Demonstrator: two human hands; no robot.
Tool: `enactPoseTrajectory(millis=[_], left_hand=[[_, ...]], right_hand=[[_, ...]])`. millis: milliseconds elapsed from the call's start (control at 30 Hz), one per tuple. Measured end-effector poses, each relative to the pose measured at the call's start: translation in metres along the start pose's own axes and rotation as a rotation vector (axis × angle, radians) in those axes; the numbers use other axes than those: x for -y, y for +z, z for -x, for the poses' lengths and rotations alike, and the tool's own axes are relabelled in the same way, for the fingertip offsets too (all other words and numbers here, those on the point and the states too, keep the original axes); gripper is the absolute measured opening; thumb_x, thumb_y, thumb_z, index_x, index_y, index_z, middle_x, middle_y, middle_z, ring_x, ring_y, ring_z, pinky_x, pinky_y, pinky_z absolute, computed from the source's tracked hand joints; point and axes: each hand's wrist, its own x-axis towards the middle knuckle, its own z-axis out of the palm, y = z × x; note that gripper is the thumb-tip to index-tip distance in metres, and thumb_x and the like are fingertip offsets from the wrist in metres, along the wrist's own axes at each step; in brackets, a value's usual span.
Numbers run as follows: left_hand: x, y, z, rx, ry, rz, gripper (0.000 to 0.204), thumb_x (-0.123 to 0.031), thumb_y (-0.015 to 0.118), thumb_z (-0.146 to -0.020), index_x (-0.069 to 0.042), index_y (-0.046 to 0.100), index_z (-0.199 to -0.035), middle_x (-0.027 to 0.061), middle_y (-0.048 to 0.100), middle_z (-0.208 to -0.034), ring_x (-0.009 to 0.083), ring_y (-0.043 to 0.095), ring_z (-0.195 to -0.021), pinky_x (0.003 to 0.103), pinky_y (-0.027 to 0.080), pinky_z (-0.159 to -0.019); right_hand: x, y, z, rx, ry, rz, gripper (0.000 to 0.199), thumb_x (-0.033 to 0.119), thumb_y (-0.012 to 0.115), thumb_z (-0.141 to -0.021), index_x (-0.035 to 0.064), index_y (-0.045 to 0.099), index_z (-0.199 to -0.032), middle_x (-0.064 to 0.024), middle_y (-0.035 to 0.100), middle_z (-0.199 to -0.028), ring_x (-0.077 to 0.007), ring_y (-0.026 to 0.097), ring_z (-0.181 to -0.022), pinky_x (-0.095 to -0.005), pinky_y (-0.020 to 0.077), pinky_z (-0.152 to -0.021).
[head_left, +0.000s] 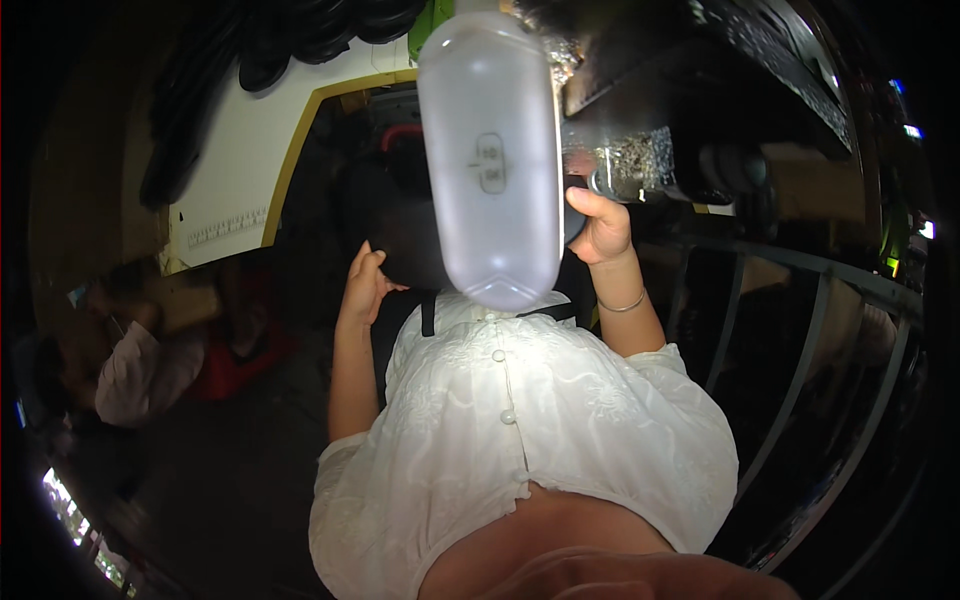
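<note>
My left hand (368, 287) is closed at the edge of a dark, flat-looking piece (412, 245), fingers bent and thumb near it. My right hand (604, 228), with a thin bracelet at the wrist, grips a dark thing with a rounded edge (574, 212), thumb on top. A pale translucent oblong lamp-like cover (492, 230) hangs close in front and hides the space between my hands. I cannot tell whether both hands hold the same piece. Just beyond my right hand is a shiny metal machine part (635, 165).
A white table (225, 190) with a yellow edge and a printed ruler stretches to the left. Several black curved pieces (270, 55) lie at its far side. A dark machine body (690, 70) rises at upper right. Metal rails (790, 370) stand at right. Another person's sleeve (140, 375) shows at left.
</note>
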Motion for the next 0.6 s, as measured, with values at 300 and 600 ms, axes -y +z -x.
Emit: enactPoseTrajectory(millis=[300,600], left_hand=[[0.012,0.073,-0.024,0.132,0.45,-0.74,0.023,-0.008,0.073,-0.068,0.002,0.064,-0.086,0.0047,0.062,-0.074,0.0114,0.058,-0.07,0.024,0.045,-0.065],[-0.1,0.167,-0.002,-0.047,0.919,-1.164,0.022,-0.021,0.076,-0.066,-0.003,0.068,-0.076,0.0089,0.061,-0.061,0.0178,0.057,-0.055,0.028,0.044,-0.053]], right_hand=[[0.031,-0.012,-0.003,0.042,-0.411,0.948,0.038,0.007,0.067,-0.071,-0.0055,0.056,-0.105,-0.0058,0.058,-0.093,-0.0112,0.055,-0.079,-0.02,0.0431,-0.073],[0.03,-0.013,0.017,-0.573,-0.328,0.019,0.028,0.024,0.05,-0.086,0.0012,0.058,-0.099,-0.0087,0.062,-0.096,-0.0195,0.06,-0.089,-0.0307,0.0462,-0.081]])
